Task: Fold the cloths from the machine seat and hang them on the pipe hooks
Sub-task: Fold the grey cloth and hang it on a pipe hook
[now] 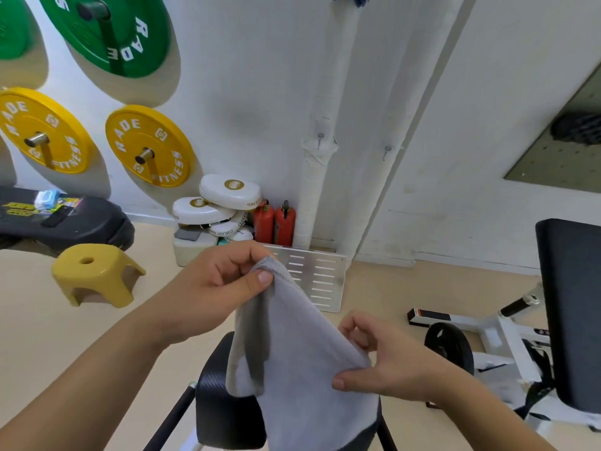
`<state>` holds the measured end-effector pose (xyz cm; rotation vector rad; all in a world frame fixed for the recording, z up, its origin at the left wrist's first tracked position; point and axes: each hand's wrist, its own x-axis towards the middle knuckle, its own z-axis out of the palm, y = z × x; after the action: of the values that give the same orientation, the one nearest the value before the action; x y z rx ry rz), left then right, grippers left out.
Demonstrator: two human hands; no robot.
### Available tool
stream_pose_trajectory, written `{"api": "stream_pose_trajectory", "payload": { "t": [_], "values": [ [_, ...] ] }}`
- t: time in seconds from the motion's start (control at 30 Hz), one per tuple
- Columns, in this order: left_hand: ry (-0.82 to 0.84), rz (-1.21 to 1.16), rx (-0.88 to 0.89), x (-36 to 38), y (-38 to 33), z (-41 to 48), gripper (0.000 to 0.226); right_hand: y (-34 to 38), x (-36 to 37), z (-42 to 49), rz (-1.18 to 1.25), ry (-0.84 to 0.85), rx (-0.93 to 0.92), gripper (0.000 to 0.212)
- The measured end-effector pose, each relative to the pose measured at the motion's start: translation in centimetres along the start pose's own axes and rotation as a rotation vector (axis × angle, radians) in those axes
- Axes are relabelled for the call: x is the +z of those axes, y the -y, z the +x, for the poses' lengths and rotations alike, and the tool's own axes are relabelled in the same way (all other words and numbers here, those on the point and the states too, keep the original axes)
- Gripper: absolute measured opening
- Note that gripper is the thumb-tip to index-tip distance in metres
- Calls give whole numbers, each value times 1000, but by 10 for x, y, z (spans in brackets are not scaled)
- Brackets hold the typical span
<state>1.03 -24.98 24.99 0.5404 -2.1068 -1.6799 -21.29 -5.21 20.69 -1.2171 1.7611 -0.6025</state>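
Both hands, left hand (pixel 221 281) and right hand (pixel 390 359), pinch-tight on grey cloth (pixel 302 353) over black machine seat (pixel 227 415).

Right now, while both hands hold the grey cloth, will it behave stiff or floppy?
Probably floppy: the grey cloth sags and drapes between the left hand and right hand. Likely light, since fingertip pinches carry it.

"RADE" in white on the green weight plate (pixel 110 30), far above and left of the left hand (pixel 221 284). "RADE" and "FITNESS" on a yellow plate (pixel 42 131) and on a second yellow plate (pixel 149 146), up-left of it. "STARLIGHT" on a white pad (pixel 224 230) just above that hand; "XING" on the top pad (pixel 231 192).
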Motion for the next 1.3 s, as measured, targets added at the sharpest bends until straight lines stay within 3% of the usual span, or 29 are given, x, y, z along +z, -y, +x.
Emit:
{"api": "stream_pose_trajectory", "payload": {
  "t": [0.07,0.17,0.23,0.4,0.47,0.67,0.73,0.8,0.93,1.03,1.17,1.3],
  "values": [
    [-25,14,-7,4,8,3,15,-13,2,6,-33,35,86,41],
    [-79,94,-32,10,25,11,20,-44,7,16,-185,-60,164,27],
    [-96,149,-67,11,39,17,24,-62,9,21,-289,-108,226,30],
    [-158,202,-126,-1,68,33,21,-76,1,25,-715,-464,-25,23],
    [-184,207,-130,-3,70,39,22,-76,-1,29,-776,-520,17,20],
    [-277,193,-152,-3,83,50,23,-71,-1,39,-485,-687,148,12],
    [-272,245,-151,-7,92,54,23,-73,-5,43,-358,-656,220,23],
    [-249,283,-166,-9,102,62,22,-74,-12,49,-268,-604,270,18],
    [-266,250,-220,-12,116,88,21,-68,-35,71,-437,-555,318,14],
    [-334,147,-253,-21,119,104,21,-62,-55,85,-491,-566,245,14],
    [-365,71,-239,-36,113,99,21,-47,-70,81,155,-617,82,17],
    [-335,107,-281,-42,129,63,19,-59,-47,66,389,-498,125,31]
  ]
}}
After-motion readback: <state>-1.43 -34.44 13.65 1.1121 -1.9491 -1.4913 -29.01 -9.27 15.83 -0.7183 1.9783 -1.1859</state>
